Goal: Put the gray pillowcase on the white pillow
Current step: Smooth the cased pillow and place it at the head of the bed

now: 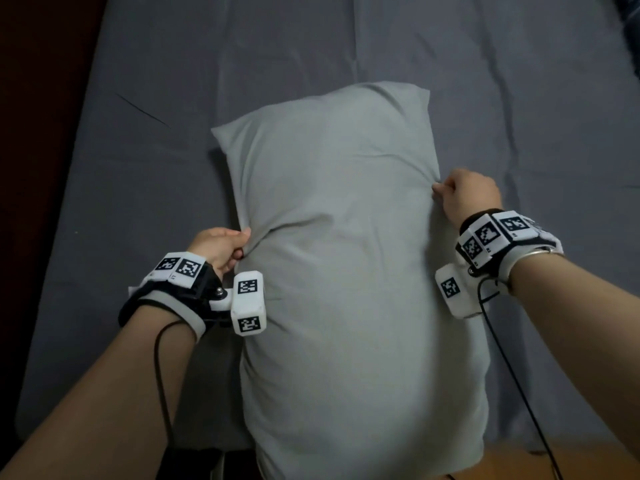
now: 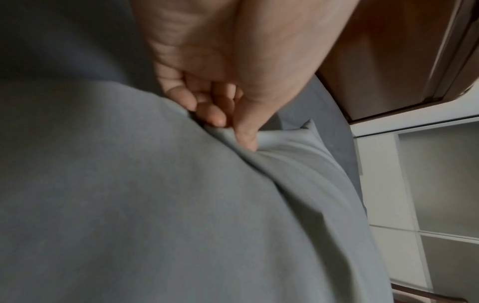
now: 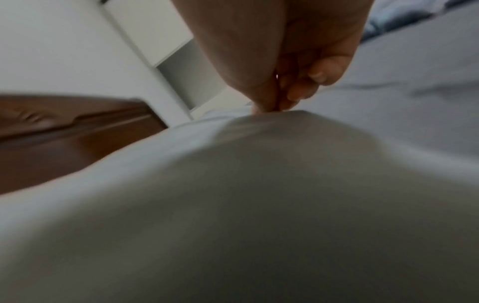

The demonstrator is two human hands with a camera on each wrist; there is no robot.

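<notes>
At the left edge of the head view, a dark strip runs beside the bed (image 1: 138, 168), which is covered with a gray-blue sheet. The left hand (image 1: 220, 245) is at the left side of the gray pillowcase (image 1: 332, 237). Its thumb and curled fingers (image 2: 207, 110) pinch a fold of the cloth, and wrinkles run out from this point. A black and white wrist device with square markers (image 1: 247, 303) sits on the left wrist.

The gray pillowcase lies lengthwise in the middle of the bed and is full and rounded. Its far end shows two corners, and its near end reaches the near edge of the bed. The white pillow itself cannot be seen; the cloth covers all that is visible.

The right hand (image 1: 465, 197) is at the right side of the pillowcase, a little farther away than the left one. Its fingers are curled and its fingertips (image 3: 267, 106) pinch the cloth at the edge. A strip of orange-brown floor (image 1: 519, 462) shows at the bottom right.
</notes>
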